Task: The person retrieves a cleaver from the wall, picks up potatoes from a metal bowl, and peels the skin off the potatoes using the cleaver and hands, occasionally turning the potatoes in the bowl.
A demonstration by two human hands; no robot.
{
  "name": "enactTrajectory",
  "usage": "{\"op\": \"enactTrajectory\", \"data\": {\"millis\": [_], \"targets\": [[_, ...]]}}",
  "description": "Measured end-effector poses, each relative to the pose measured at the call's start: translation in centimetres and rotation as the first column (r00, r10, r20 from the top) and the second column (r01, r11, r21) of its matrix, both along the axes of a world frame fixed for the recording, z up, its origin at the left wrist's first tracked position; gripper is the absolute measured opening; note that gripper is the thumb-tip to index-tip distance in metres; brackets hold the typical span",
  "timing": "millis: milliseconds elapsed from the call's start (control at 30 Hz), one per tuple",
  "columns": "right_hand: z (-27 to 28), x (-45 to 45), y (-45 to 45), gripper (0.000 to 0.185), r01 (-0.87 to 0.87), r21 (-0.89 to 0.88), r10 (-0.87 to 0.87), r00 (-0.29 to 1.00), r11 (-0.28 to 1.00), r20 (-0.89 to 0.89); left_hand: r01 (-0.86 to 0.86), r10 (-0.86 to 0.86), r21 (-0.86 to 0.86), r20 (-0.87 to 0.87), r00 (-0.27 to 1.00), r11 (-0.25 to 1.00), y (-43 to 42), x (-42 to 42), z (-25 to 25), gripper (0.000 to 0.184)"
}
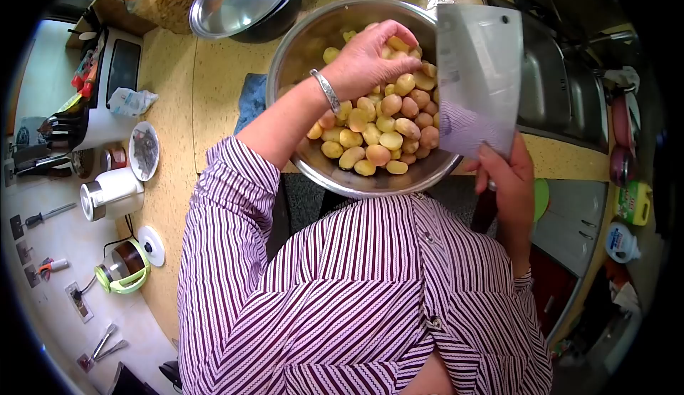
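A large metal bowl point(283, 45) full of small potatoes point(390, 120) stands at the counter's front edge. Some are whole with pinkish skin; others look yellow and cut or peeled. Over the bowl's far part is my left hand point(367, 60), thumb and curved fingers apart, with potatoes visible in the gap. I cannot make out any potato gripped there. A silver bracelet point(325, 90) circles that wrist. My right hand point(507, 170) is closed round the handle of a cleaver point(476, 74). Its broad blade stands up beside the bowl's right rim, covering part of it.
A lidded pot point(246, 3) sits behind the bowl to the left, and a blue cloth point(251, 99) lies by its left rim. At right is a sink point(541, 74). A white dish point(144, 151), kettle point(112, 194) and knife block point(60, 127) line the left side.
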State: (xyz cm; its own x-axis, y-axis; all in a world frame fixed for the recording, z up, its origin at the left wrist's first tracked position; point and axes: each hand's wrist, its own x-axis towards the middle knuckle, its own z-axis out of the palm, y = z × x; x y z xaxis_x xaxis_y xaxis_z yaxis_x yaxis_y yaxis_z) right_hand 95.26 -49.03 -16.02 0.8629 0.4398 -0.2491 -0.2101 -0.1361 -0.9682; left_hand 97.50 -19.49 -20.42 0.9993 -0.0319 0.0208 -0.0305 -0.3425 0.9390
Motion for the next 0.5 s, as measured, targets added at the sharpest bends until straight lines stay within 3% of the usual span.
{"op": "enactTrajectory", "data": {"millis": [33,67,100,133,200,233,333,367,433,500], "targets": [[0.3,0.0,-0.2,0.034,-0.004,0.001,0.004,1.000,1.000,-0.002,-0.063,-0.002,0.331,0.194,0.981,0.941,0.5,0.2,-0.1,0.039],[0.5,0.0,-0.4,0.034,0.027,-0.011,-0.027,1.000,1.000,0.008,-0.030,0.032,0.126,-0.009,0.999,0.992,1.0,0.3,-0.1,0.036],[0.7,-0.1,-0.5,0.034,0.059,-0.023,-0.059,0.998,0.998,0.019,-0.036,0.037,0.130,-0.010,0.999,0.991,1.6,0.6,-0.2,0.036],[1.1,-0.2,-0.5,0.034,0.054,-0.019,-0.053,0.998,0.998,0.019,-0.027,0.026,0.032,0.043,0.999,0.999,2.3,1.0,0.1,0.034],[1.5,-0.7,-0.5,0.034,0.076,-0.032,-0.076,0.997,0.997,-0.017,-0.028,0.017,0.047,0.220,0.975,0.999,3.4,0.9,0.5,0.030],[1.5,-0.9,-0.6,0.034,0.071,-0.031,-0.072,0.997,0.997,-0.020,-0.032,0.021,0.048,0.218,0.976,0.998,4.0,0.6,1.1,0.030],[1.2,-1.3,-1.1,0.036,0.058,-0.060,-0.060,0.998,0.996,-0.034,-0.001,0.003,0.418,-0.004,1.000,0.909,6.2,-0.9,2.3,0.025],[1.0,-1.4,-1.3,0.037,0.046,-0.066,-0.048,0.998,0.997,-0.032,-0.001,0.005,0.420,-0.007,1.000,0.907,6.8,-1.7,2.1,0.025],[0.7,-1.6,-1.3,0.037,0.032,-0.069,-0.034,0.999,0.997,-0.034,0.350,-0.130,0.749,-0.338,0.932,0.562,7.1,-3.3,1.6,0.024],[0.7,-1.7,-1.2,0.038,0.037,-0.055,-0.039,0.998,0.998,-0.038,0.594,-0.160,0.748,-0.574,0.803,0.296,6.3,-4.9,1.4,0.023]]}}
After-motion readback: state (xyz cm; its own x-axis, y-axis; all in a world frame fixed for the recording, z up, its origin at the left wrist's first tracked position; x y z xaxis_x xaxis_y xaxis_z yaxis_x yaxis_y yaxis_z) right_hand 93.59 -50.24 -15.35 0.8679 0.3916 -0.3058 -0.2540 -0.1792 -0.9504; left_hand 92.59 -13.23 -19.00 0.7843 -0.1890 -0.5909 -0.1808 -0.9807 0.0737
